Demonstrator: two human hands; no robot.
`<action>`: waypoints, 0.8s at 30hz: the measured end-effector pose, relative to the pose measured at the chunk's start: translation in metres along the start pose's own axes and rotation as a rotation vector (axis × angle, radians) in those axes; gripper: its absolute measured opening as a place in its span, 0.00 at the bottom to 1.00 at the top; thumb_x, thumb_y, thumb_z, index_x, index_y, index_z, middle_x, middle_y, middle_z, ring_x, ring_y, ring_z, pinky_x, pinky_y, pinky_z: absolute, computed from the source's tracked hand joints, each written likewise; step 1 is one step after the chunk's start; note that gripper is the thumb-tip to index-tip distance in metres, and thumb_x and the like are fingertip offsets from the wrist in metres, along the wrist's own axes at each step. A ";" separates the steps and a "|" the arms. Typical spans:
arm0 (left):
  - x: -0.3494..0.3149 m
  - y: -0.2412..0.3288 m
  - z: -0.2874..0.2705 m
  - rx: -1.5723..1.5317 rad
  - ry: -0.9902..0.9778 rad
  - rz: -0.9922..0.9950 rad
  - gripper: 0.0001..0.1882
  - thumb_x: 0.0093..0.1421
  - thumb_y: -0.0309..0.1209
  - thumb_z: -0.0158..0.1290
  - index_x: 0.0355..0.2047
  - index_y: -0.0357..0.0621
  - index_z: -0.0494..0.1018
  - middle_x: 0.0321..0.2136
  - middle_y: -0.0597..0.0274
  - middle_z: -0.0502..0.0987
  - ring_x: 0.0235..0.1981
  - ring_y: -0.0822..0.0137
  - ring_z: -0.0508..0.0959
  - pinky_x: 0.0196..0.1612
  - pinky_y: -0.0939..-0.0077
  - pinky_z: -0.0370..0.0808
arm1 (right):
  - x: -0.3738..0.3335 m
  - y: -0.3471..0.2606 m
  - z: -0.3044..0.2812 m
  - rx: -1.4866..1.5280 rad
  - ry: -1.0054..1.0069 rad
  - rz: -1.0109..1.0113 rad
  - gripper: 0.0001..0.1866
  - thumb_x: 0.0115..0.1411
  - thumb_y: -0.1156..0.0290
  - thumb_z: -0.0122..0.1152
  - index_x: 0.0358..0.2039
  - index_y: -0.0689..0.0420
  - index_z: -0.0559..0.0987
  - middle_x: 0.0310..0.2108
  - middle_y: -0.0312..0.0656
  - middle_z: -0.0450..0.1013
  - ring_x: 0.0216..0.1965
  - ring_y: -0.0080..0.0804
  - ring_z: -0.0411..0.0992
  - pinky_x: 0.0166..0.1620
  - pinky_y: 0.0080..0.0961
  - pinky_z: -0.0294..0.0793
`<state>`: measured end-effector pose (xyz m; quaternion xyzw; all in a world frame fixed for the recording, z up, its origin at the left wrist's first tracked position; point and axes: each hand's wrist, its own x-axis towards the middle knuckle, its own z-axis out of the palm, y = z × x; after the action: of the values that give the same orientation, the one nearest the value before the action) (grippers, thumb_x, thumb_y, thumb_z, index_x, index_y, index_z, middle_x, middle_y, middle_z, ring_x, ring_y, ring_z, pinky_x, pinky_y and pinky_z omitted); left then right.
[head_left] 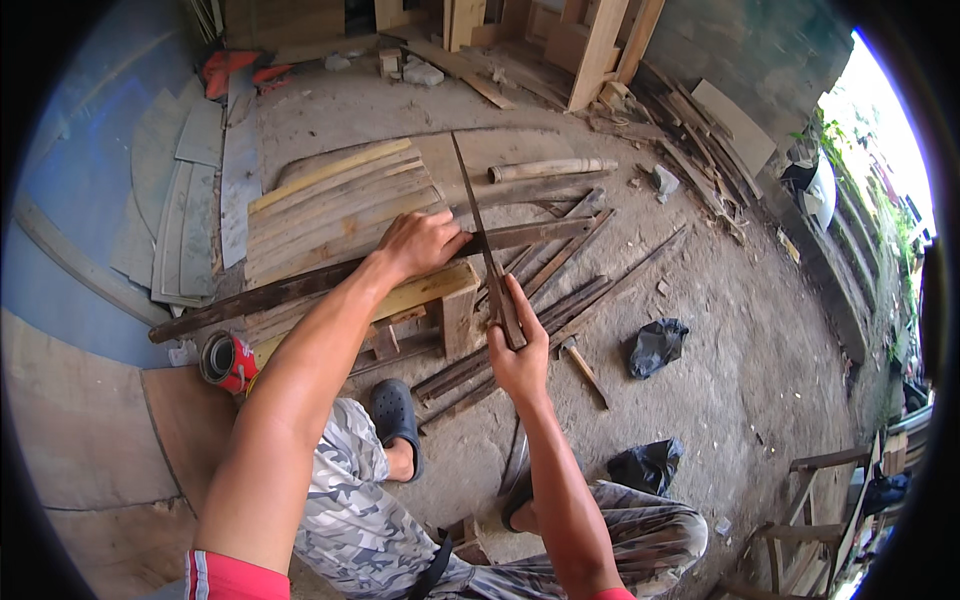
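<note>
Person seated low on the dirt floor (720, 330), legs either side of a small wooden stool-block (445, 300) used as a chopping rest.

Left hand (418, 243): closed down over a long dark wood strip (300, 288), pinning it flat across the block. The strip runs from far left, under the hand, out toward the right.

Right hand (520, 355): wrapped tight around the handle of a long machete (478, 215), blade pointing away and up, its lower part crossing the strip just beside the left fingers.

Looks like the shaving/splitting step: blade set at the strip, not visibly bitten in; can't tell depth from here.

Next move, as I read it: a controlled stroke along the grain, away from the body, with the strip held dead still. The left fingers sit close to the edge, so that's the risk.

Around: a stack of pale finished slats (335, 205) behind the block, dark offcuts (560, 290) to the right, a red can (228, 360) by the left knee.
</note>
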<state>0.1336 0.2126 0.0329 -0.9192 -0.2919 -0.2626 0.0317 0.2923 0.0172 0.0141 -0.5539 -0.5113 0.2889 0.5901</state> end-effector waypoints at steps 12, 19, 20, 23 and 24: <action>0.001 0.003 -0.009 0.095 -0.100 -0.142 0.20 0.66 0.47 0.51 0.30 0.43 0.78 0.31 0.57 0.80 0.34 0.49 0.81 0.37 0.55 0.78 | 0.009 -0.026 0.004 -0.034 -0.045 0.077 0.36 0.56 0.78 0.55 0.68 0.55 0.67 0.56 0.55 0.75 0.59 0.42 0.74 0.59 0.31 0.71; -0.005 0.018 -0.011 0.040 -0.264 -0.103 0.22 0.64 0.50 0.53 0.35 0.40 0.76 0.35 0.49 0.81 0.39 0.46 0.82 0.40 0.51 0.78 | 0.001 -0.022 -0.002 -0.008 -0.027 0.118 0.35 0.56 0.77 0.55 0.67 0.55 0.67 0.56 0.54 0.75 0.59 0.41 0.74 0.60 0.30 0.70; -0.008 0.019 -0.011 0.048 -0.240 -0.103 0.22 0.63 0.49 0.53 0.36 0.40 0.76 0.36 0.49 0.81 0.39 0.46 0.81 0.40 0.51 0.78 | 0.001 -0.027 -0.002 -0.031 -0.031 0.132 0.35 0.56 0.77 0.55 0.67 0.55 0.67 0.56 0.55 0.75 0.59 0.41 0.74 0.60 0.30 0.70; -0.010 0.021 -0.006 0.039 -0.203 -0.152 0.21 0.63 0.48 0.54 0.38 0.39 0.75 0.37 0.48 0.80 0.40 0.45 0.81 0.41 0.50 0.78 | 0.005 -0.041 -0.003 -0.082 -0.041 0.168 0.35 0.56 0.77 0.54 0.67 0.56 0.68 0.56 0.55 0.75 0.59 0.41 0.74 0.60 0.30 0.70; -0.009 0.019 -0.005 0.031 -0.196 -0.177 0.21 0.62 0.47 0.54 0.39 0.39 0.75 0.38 0.47 0.80 0.41 0.44 0.81 0.42 0.50 0.78 | 0.007 -0.043 -0.004 -0.079 -0.044 0.184 0.35 0.56 0.77 0.54 0.67 0.56 0.68 0.56 0.55 0.75 0.59 0.40 0.74 0.60 0.30 0.70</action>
<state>0.1359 0.1909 0.0341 -0.9105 -0.3774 -0.1687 -0.0062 0.2887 0.0123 0.0573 -0.6150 -0.4821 0.3334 0.5274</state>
